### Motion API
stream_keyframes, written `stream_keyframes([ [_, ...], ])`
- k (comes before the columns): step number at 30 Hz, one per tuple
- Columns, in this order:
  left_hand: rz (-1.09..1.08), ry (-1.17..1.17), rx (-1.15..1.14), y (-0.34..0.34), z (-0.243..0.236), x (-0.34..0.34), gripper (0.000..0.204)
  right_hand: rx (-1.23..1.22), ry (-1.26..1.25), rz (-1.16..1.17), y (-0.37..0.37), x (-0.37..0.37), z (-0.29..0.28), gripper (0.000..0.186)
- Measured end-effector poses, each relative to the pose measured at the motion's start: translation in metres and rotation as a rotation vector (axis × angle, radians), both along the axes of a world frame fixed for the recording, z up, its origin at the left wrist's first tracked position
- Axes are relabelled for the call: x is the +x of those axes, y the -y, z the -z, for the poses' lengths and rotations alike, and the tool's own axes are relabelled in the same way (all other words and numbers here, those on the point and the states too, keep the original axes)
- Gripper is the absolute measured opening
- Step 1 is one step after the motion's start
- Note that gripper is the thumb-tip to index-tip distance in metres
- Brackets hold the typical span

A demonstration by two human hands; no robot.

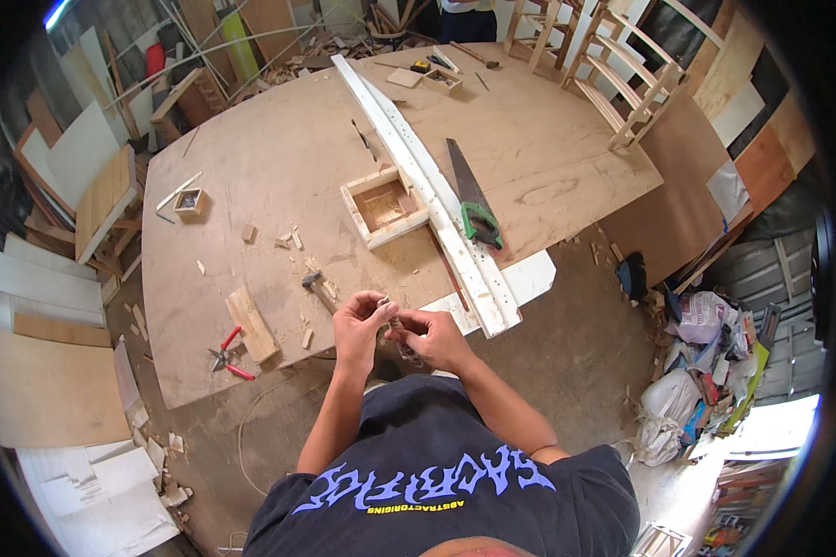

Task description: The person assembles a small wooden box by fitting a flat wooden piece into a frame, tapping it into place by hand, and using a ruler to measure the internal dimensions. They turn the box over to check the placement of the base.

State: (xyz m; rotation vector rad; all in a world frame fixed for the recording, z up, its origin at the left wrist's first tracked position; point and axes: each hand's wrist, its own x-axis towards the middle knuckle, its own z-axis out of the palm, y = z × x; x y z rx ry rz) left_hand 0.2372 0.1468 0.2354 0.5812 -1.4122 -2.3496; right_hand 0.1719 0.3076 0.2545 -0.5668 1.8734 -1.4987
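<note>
At the near edge of the table, both of my hands meet in front of my shirt. My left hand (360,327) is closed, thumb and fingertips pinched together. Close against it, my right hand (434,340) has its fingers curled around a small, thin thing that I cannot make out. Just beyond the left hand lies a hammer (318,284), its handle pointing toward me. A wooden plank piece (251,323) and pliers with red handles (237,371) rest to the left. Farther off, an open square wooden box (360,212) sits against a long white beam (418,176).
Right of the beam lies a handsaw (466,176) with a green handle. Small wooden boxes (191,206), offcuts and shavings dot the tabletop (260,139). A slatted wooden rack (622,84) stands at the far right corner. Bags (673,399) pile up on the right floor.
</note>
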Motion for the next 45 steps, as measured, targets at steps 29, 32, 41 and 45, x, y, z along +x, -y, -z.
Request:
stream_keyframes([
  [29, -0.136, 0.044, -0.081, -0.124, 0.003, -0.082, 0.019, -0.162, 0.158, 0.003, -0.107, -0.097, 0.011, 0.020],
  [32, -0.105, 0.052, -0.104, -0.143, 0.006, -0.091, 0.020, -0.227, 0.122, 0.053, -0.125, -0.106, 0.018, 0.020],
  [41, 0.016, 0.199, -0.337, -0.228, 0.040, -0.073, 0.020, -0.391, 0.150, 0.333, -0.174, -0.143, 0.042, 0.019],
  [45, 0.001, 0.264, -0.477, -0.243, 0.030, -0.068, 0.019, -0.366, 0.200, 0.278, -0.187, -0.146, 0.048, 0.013],
])
